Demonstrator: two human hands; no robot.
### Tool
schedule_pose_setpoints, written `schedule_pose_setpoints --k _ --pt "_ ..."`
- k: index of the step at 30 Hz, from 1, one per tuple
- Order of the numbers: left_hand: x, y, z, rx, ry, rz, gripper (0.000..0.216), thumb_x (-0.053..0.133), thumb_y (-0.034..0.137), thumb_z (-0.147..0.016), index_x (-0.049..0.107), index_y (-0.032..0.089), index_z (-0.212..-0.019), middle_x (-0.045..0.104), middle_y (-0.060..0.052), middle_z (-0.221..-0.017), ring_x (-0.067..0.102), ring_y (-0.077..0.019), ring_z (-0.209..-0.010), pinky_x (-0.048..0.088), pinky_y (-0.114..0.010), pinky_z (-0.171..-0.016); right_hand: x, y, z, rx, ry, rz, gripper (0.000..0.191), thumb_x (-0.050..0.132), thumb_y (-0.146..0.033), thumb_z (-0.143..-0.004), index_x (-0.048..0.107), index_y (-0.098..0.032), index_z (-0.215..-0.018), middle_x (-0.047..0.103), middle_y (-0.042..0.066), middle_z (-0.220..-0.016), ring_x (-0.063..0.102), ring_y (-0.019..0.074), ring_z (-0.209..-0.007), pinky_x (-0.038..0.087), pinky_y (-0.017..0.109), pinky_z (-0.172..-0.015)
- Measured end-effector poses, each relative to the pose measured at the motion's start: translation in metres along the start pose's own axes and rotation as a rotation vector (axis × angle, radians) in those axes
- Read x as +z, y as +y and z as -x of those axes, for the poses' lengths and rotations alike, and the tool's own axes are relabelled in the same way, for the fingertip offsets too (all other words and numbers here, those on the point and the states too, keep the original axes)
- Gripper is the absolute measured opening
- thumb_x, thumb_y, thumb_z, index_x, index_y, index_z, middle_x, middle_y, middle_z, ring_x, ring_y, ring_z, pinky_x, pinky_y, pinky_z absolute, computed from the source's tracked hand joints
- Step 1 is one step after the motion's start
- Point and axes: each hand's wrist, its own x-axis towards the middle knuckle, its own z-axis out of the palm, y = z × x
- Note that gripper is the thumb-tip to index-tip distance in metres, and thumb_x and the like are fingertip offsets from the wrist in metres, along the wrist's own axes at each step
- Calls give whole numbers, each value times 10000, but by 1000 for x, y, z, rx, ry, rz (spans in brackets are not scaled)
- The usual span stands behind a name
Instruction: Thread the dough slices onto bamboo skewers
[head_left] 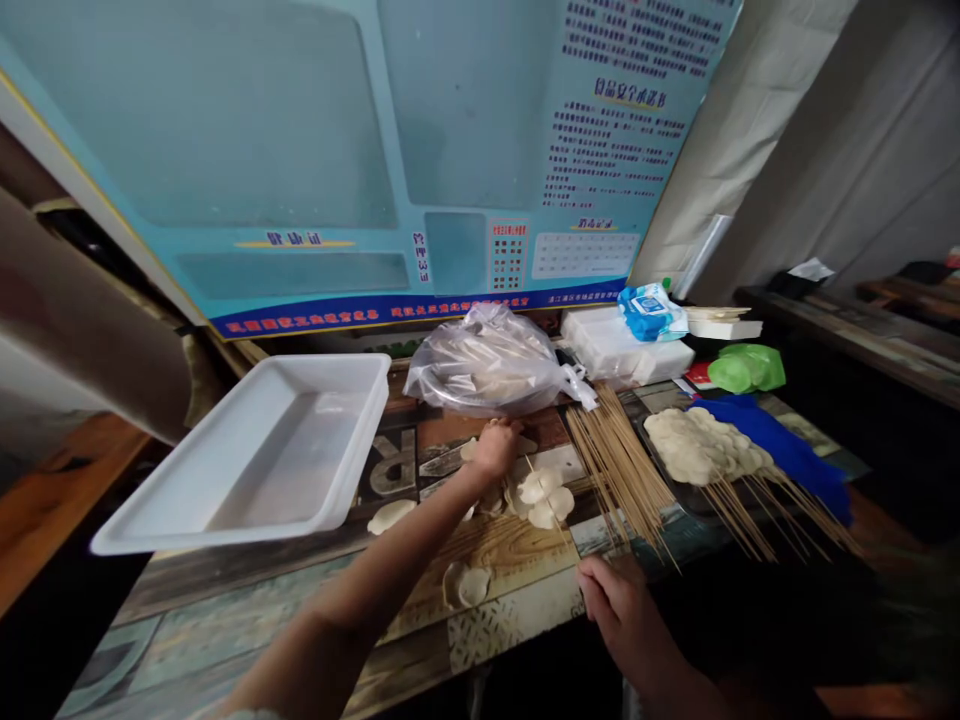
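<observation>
My right hand [616, 603], near the table's front edge, is closed around the lower end of a thin wooden skewer [555, 515]. Several pale, thin round slices [546, 497] are threaded on its upper part, which points away to the left. My left hand [499, 448] reaches across the table with its fingers curled down among loose pale slices [491, 498]. What lies between those fingertips is hidden. One more slice [391, 516] lies left of my forearm, and a couple of slices [466, 586] sit nearer the front edge.
An open white plastic tub [360, 490] stands left. Behind my left hand is a tied clear plastic bag [491, 360]. Bare skewers [619, 455] lie right of the slices; beyond them, loaded skewers [709, 447] are piled. White packs [622, 345] and a green bag [746, 368] stand behind.
</observation>
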Motion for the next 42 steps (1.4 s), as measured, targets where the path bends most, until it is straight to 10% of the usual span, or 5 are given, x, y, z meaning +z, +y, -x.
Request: schedule_pose_setpoints --k 5,13,31,42 --pt "-7 -8 15 -55 38 144 76 591 158 -735 662 183 -740 660 -34 -776 584 -165 -779 454 -276 -761 -1 5 6 -15 28 -7 309 279 -262 -930 481 -224 -699 514 -21 -567 538 154 -557 393 244 -552" --pt "-29 -18 80 -440 53 1385 281 762 301 -591 566 149 -723 534 41 -634 552 -90 -566 540 -318 -679 11 -3 10 -80 -103 -85 266 291 -262 -942 461 -224 -740 499 -39 -587 511 128 -527 365 229 -530" --pt "-34 9 105 -320 210 1457 307 781 332 -613 588 150 -766 601 39 -642 598 -93 -588 537 -272 -673 15 -8 7 -105 -73 -21 283 273 -263 -949 449 -227 -731 497 -43 -569 523 123 -508 376 214 -518" --pt "-31 8 109 -436 45 1609 326 814 264 -559 587 143 -759 651 -1 -703 602 -94 -607 492 -207 -599 17 -3 7 -199 -9 53 304 265 -244 -964 519 -213 -801 602 -3 -624 590 142 -542 435 235 -537"
